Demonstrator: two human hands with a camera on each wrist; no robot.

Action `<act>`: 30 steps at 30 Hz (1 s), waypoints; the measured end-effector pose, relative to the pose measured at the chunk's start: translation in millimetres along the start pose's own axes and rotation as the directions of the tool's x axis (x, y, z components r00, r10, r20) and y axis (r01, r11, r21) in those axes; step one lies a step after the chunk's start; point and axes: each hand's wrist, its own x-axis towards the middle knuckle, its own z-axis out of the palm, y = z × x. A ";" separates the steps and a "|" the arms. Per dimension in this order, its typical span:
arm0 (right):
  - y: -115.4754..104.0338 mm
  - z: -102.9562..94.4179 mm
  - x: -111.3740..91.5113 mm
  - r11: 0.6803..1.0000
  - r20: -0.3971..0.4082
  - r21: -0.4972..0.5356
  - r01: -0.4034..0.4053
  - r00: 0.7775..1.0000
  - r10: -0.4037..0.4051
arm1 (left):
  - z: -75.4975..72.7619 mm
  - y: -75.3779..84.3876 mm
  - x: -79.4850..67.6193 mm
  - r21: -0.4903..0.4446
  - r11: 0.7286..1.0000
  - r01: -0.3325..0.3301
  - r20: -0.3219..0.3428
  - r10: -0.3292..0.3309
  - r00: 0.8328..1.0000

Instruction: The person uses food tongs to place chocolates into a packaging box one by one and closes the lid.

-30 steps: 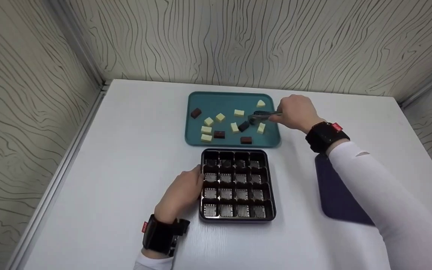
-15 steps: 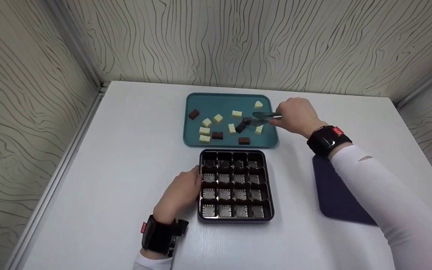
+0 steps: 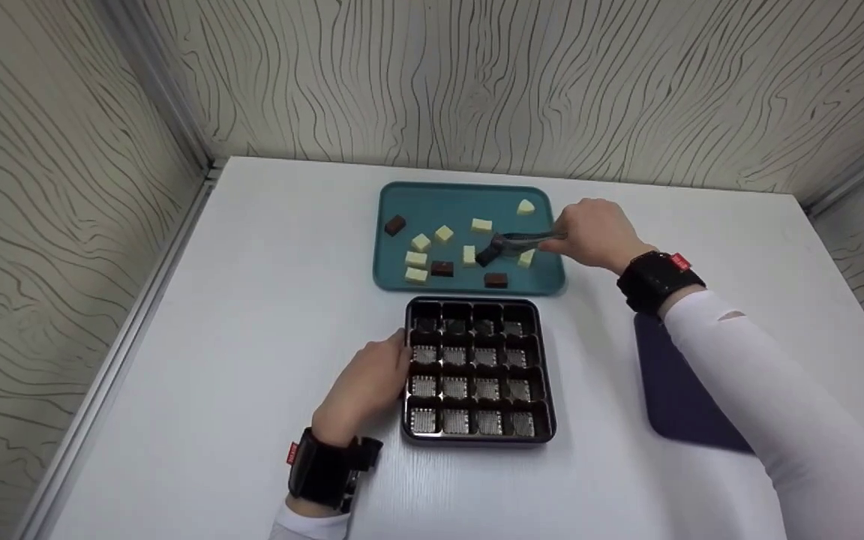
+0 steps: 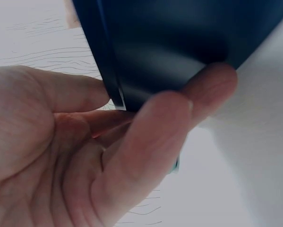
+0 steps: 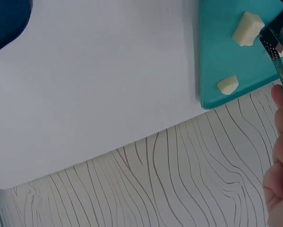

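My right hand grips a pair of metal tongs over the teal tray. Their tips are at dark chocolate pieces lying close together near the tray's right half. In the right wrist view the perforated end of the tongs meets a dark chocolate piece. With its thumb at the rim and fingers against the outer wall, my left hand holds the left side of a dark box. The box's divided insert has rows of bare square compartments. The left wrist view shows the box's smooth outside.
Several white chocolate pieces and brown ones lie spread over the tray. A dark blue flat board or lid is partly under my right forearm. Patterned walls stand behind and beside the white table.
The tongs stood spread half a second ago; now their arms are close together at the dark pieces. My left hand and the box stay put, while the view shifts slightly.
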 end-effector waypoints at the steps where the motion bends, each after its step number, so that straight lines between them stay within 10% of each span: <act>1: 1.5 -0.9 -0.7 0.999 0.025 0.044 -0.025 0.999 0.024 | -0.2 -0.2 0.3 0.002 1.000 -0.003 -0.001 0.003 1.000; 12: 11.2 -12.0 -4.9 0.944 0.254 0.232 -0.233 0.952 0.172 | 0.5 -2.6 0.7 0.003 1.000 -0.016 0.001 0.016 1.000; 30: -15.7 -12.7 -14.7 0.987 0.055 0.013 -0.163 0.985 0.162 | -0.2 0.3 0.0 -0.005 1.000 -0.001 0.003 0.001 1.000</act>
